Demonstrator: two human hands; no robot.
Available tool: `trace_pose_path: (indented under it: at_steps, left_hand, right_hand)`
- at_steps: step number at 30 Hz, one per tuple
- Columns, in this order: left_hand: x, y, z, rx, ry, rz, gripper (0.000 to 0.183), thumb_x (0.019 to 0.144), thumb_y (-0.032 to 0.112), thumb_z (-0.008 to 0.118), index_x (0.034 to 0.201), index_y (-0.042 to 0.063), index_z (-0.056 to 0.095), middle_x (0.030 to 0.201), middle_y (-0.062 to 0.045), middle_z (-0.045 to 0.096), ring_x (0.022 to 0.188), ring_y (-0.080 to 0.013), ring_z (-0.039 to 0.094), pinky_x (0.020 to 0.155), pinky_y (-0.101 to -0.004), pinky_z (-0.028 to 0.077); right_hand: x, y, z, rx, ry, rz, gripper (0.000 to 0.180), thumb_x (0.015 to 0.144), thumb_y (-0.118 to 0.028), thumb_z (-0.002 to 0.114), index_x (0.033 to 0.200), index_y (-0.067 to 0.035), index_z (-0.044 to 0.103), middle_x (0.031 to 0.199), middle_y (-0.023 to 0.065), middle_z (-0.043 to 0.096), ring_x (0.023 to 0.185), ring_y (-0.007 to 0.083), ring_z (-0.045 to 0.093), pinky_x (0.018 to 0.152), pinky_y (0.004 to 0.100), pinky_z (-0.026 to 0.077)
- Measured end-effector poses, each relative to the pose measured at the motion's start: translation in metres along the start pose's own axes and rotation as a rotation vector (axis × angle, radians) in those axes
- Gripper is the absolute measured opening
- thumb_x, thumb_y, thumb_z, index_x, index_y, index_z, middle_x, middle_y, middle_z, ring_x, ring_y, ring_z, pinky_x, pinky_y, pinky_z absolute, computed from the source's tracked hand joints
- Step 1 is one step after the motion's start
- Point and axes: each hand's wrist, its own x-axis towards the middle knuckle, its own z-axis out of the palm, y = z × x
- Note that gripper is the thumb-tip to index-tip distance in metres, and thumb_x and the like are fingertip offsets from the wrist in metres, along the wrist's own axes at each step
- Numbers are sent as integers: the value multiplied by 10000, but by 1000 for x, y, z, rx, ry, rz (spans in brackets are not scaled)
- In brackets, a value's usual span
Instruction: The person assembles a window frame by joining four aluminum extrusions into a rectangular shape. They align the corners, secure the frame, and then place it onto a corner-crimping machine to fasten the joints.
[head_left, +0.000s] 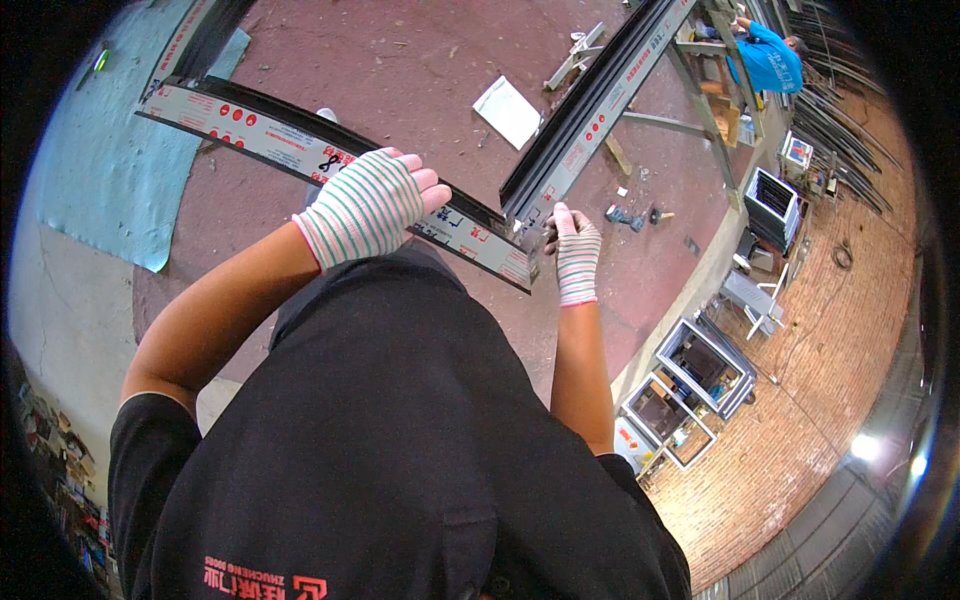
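Observation:
A large frame of dark metal profiles with printed white protective film stands before me. My left hand (375, 199), in a striped knit glove, lies across the near profile (262, 142), fingers over its far edge. My right hand (576, 251), in a matching glove, is at the right-hand corner, where the near profile meets the right profile (600, 124). Its fingertips are by a small greyish piece (534, 241) at the joint; whether they pinch it is unclear. The left profile (187, 45) runs away from the other corner.
A white sheet (508, 112) lies on the reddish floor inside the frame. Beyond the right profile is a cordless drill (624, 218). A light-blue mat (112, 150) spreads at left. Finished frames (705, 367) lean by the brick wall. A person in a blue shirt (765, 64) works at upper right.

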Motion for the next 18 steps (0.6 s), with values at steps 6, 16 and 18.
trace_pose_path:
  at_steps: [6,16,18]
  left_hand:
    - [0,0,-2,9,-35,4,508,760,227,835,1216,107,646,1041,-60,674,1024,-250,659,934,-393,525]
    - [1,0,-4,23,-50,13,494,750,247,851,1173,108,638,1030,-51,669,1008,-239,657,929,-383,531]
    - [1,0,-3,35,-70,8,481,757,243,842,1171,104,639,1034,-54,664,1017,-245,654,928,-385,528]
  right_hand:
    - [22,14,15,-288,107,-123,463,1001,-457,712,907,-5,684,771,14,642,684,88,529,632,291,483]
    - [31,30,16,224,162,-32,441,993,-456,727,914,-23,760,821,-11,679,730,85,570,682,276,496]
    - [30,30,17,265,218,-10,440,981,-464,739,933,-26,755,817,-5,679,707,95,588,646,283,505]
